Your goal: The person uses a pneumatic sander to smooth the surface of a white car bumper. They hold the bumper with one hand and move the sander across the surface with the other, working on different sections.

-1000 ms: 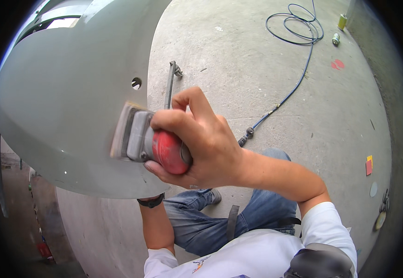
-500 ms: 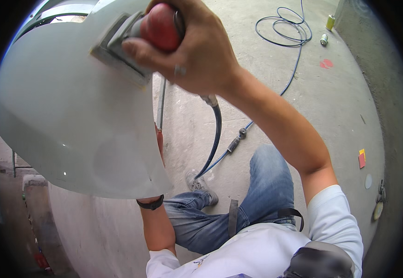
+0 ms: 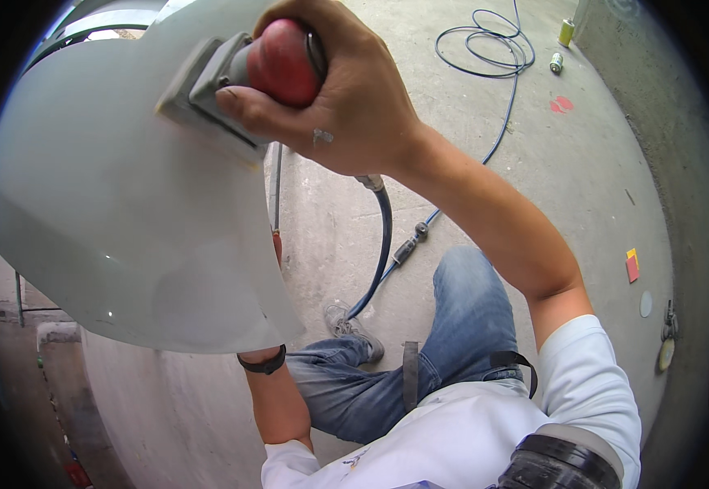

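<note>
My right hand [image 3: 354, 98] is wrapped round the red top of an air sander [image 3: 285, 63]. The sander's square grey pad lies against the upper right part of a large, curved, pale grey panel [image 3: 126, 196], close to its edge; the pad is smeared by motion. A dark air hose [image 3: 385, 236] runs down from the sander below my hand. My left forearm, with a black wristband [image 3: 263, 360], goes up behind the panel's lower edge. The panel hides my left hand, so its fingers and anything they touch cannot be seen.
A thin blue hose [image 3: 497, 138] crosses the concrete floor to a loose coil, joined by a coupling [image 3: 410, 244] near my foot. Two small cans [image 3: 557, 63] lie far right. Sanding sheets [image 3: 632, 266], a pale disc [image 3: 646, 304] and another tool [image 3: 667, 338] lie along the right wall.
The sander and my right hand have shifted slightly downward on the panel. My view has moved a little, so the floor items sit slightly further left.
</note>
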A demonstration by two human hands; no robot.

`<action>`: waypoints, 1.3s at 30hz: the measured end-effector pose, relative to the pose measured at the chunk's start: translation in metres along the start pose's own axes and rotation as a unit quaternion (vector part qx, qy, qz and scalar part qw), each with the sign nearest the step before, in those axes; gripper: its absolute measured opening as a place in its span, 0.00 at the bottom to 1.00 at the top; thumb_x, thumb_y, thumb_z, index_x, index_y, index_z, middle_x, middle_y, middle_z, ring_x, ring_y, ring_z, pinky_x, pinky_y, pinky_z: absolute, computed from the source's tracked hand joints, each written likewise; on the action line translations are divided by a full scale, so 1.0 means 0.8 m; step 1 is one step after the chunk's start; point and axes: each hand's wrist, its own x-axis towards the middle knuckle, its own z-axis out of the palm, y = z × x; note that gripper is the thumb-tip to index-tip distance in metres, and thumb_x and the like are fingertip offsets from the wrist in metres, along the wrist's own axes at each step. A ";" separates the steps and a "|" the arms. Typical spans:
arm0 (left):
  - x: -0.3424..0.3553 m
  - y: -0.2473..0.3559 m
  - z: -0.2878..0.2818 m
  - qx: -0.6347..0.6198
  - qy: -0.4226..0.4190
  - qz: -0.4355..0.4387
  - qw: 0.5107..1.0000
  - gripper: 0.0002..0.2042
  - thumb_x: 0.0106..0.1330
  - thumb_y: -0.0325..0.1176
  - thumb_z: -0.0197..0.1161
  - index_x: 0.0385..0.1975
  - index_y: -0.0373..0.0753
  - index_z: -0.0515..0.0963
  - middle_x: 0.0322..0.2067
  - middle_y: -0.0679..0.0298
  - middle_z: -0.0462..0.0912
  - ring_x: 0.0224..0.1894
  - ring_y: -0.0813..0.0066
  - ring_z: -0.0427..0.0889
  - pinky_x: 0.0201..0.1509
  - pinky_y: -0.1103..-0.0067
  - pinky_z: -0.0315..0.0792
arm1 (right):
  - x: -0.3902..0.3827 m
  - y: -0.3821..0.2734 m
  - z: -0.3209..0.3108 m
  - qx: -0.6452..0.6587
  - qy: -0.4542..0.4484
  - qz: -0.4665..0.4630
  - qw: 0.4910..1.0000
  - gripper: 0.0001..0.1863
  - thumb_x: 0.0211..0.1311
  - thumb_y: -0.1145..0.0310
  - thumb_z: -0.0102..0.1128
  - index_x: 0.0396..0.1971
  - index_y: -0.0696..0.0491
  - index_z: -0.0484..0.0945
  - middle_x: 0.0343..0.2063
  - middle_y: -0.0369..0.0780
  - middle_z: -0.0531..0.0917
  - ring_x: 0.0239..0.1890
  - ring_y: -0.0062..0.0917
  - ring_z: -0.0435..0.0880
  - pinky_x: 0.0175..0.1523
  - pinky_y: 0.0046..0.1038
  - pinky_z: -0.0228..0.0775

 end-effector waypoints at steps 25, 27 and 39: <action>0.001 0.004 -0.003 -0.086 -0.077 0.005 0.993 0.47 0.71 0.71 0.52 0.82 0.47 0.51 0.82 0.55 0.53 0.84 0.54 0.49 0.86 0.53 0.39 | -0.027 0.023 0.012 -0.001 0.025 -0.021 0.999 0.28 0.55 0.57 0.79 0.49 0.56 0.76 0.40 0.52 0.79 0.40 0.40 0.82 0.48 0.40 0.79; -0.001 0.004 0.004 0.002 0.022 0.009 1.000 0.46 0.72 0.70 0.50 0.82 0.47 0.51 0.82 0.55 0.53 0.84 0.55 0.49 0.86 0.53 0.40 | -0.065 0.001 0.018 -0.050 0.031 -0.060 0.996 0.32 0.51 0.55 0.82 0.52 0.51 0.76 0.41 0.49 0.77 0.38 0.41 0.84 0.46 0.39 0.82; -0.017 0.008 -0.006 0.335 0.091 0.029 0.937 0.43 0.75 0.67 0.49 0.82 0.45 0.51 0.81 0.56 0.53 0.84 0.53 0.49 0.86 0.54 0.39 | -0.135 -0.010 0.019 -0.030 -0.027 -0.065 0.997 0.31 0.50 0.58 0.83 0.52 0.48 0.77 0.42 0.45 0.75 0.35 0.35 0.83 0.39 0.33 0.82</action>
